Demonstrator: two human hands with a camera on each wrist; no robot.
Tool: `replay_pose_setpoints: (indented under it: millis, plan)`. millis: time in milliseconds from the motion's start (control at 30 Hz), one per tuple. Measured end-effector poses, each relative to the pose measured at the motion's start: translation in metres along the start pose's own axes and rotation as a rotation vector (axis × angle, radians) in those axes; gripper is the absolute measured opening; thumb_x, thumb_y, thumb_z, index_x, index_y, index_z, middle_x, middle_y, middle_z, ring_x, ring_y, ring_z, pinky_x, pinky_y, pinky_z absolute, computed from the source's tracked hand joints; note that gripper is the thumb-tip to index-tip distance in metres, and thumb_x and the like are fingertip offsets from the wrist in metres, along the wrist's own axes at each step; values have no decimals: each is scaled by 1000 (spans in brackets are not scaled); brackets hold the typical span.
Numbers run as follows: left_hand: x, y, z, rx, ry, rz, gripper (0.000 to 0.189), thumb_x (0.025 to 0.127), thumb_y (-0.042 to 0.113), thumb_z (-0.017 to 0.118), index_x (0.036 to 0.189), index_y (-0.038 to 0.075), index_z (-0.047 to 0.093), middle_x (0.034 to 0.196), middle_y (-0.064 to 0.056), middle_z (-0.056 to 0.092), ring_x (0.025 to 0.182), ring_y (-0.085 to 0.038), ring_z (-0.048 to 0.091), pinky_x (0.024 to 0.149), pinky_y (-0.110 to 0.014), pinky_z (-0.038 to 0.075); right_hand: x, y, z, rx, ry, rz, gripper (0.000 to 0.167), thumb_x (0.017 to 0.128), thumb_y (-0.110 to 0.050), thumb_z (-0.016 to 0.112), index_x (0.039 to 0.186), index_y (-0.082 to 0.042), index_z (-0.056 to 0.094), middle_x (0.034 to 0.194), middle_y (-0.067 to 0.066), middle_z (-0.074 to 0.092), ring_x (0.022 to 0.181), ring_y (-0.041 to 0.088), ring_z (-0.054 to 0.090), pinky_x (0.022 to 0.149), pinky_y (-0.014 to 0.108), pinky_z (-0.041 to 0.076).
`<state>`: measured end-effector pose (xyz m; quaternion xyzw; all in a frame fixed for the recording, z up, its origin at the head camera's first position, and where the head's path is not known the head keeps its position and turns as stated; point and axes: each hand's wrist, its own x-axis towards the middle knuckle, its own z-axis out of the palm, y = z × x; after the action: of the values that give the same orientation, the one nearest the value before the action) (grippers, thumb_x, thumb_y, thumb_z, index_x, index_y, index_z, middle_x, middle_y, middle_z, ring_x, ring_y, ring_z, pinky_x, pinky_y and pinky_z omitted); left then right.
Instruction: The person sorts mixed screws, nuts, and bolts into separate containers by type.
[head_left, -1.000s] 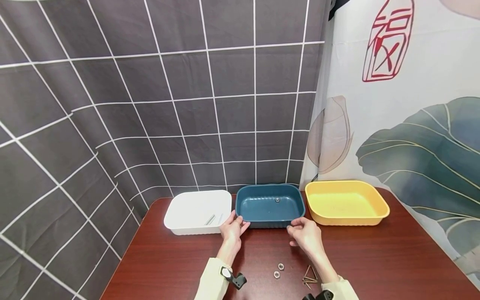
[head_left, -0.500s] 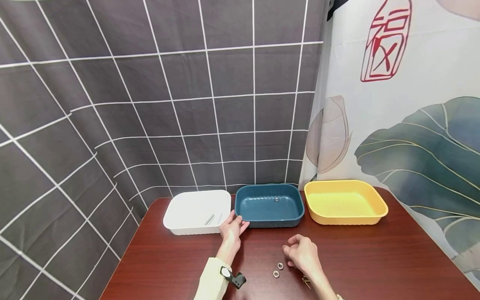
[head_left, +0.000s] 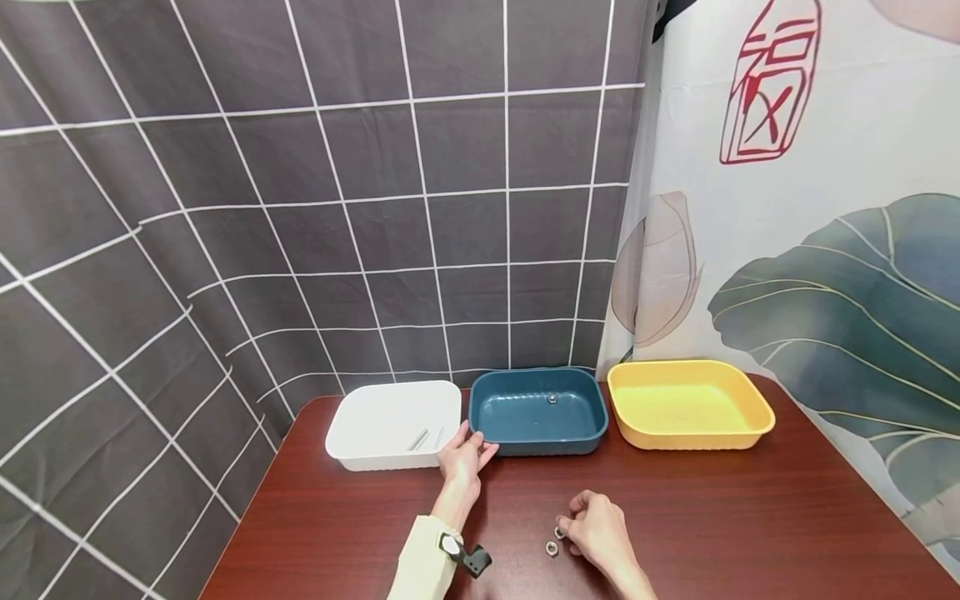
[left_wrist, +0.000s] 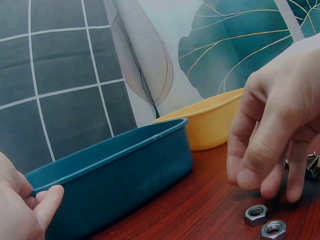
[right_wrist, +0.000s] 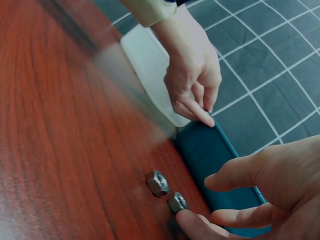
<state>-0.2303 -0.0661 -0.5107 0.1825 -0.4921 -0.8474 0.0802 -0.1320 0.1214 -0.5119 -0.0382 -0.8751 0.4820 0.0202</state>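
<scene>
My left hand (head_left: 461, 462) pinches the near left corner of a dark blue plastic tub (head_left: 536, 447), thumb and fingers at its rim. One small metal nut (head_left: 552, 399) lies inside that tub. Two hex nuts sit close together on the table: one nut (left_wrist: 273, 229) is nearer the left wrist camera, while the other nut (left_wrist: 256, 215) is just under the fingertips of my right hand (head_left: 600, 533). The right thumb and fingers are apart around that farther nut, with nothing held between them, as the right wrist view (right_wrist: 280, 185) shows.
A white tub (head_left: 375, 463) with several thin metal rods (head_left: 420, 438) stands left of the blue one. To the right is a yellow tub (head_left: 690, 442). Brass-coloured screws (left_wrist: 314, 166) lie beyond the right hand on the red-brown table (head_left: 337, 533). A gridded grey curtain (head_left: 465, 225) hangs behind.
My right hand has left the blue tub's near right corner and come down toward me to the two nuts, now covering the screws in the head view. The left hand stays on the tub.
</scene>
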Motion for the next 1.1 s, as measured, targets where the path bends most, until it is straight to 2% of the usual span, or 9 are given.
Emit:
replay_pose_setpoints:
  millis: [200,400,567,667,867,1000,1100]
  plan:
    - [-1,1,0,-6,3,-8,54,92,-15,55,144,-14,41,92,-13,61,63,-12,59,70,-33,64,-3,2,5,-74,-30,10,15,75,-5,74,83,-1,63,61,-3,56,47,14,59,45,30,52]
    - [1,1,0,-5,5,-13,52,92,-15,55,143,-14,42,94,-15,59,64,-12,60,71,-34,64,-2,4,9,-142,10,-44,15,69,-6,75,80,-4,65,60,-5,56,50,11,57,50,31,50]
    - [2,1,0,1,13,-14,52,92,-16,55,142,-14,44,94,-15,59,64,-12,60,70,-34,64,-1,3,13,-209,37,-77,17,66,-8,78,77,-7,66,71,-1,61,66,18,57,58,38,52]
    - [2,0,-1,1,13,-12,52,91,-16,55,142,-14,43,97,-18,60,64,-12,60,70,-33,64,-1,4,16,-219,49,-87,19,65,-8,80,76,-7,65,72,1,60,69,21,58,61,41,53]
    - [0,0,-1,0,11,-7,53,91,-16,55,143,-15,42,113,-27,59,64,-13,60,71,-34,64,-4,5,21,-261,98,-117,23,63,-7,84,74,-8,63,73,5,56,72,29,59,63,53,51]
    - [1,-1,-1,-2,15,-9,53,91,-15,55,142,-14,43,113,-27,59,64,-13,60,70,-33,64,-5,6,24,-285,122,-164,27,61,-6,85,71,-9,60,71,5,54,71,29,58,60,49,52]
    - [2,-1,-1,-7,10,-7,53,91,-16,55,143,-14,43,105,-24,60,64,-13,60,70,-33,64,-5,7,25,-297,126,-195,28,61,-5,84,68,-10,58,70,4,53,69,28,56,58,44,52]
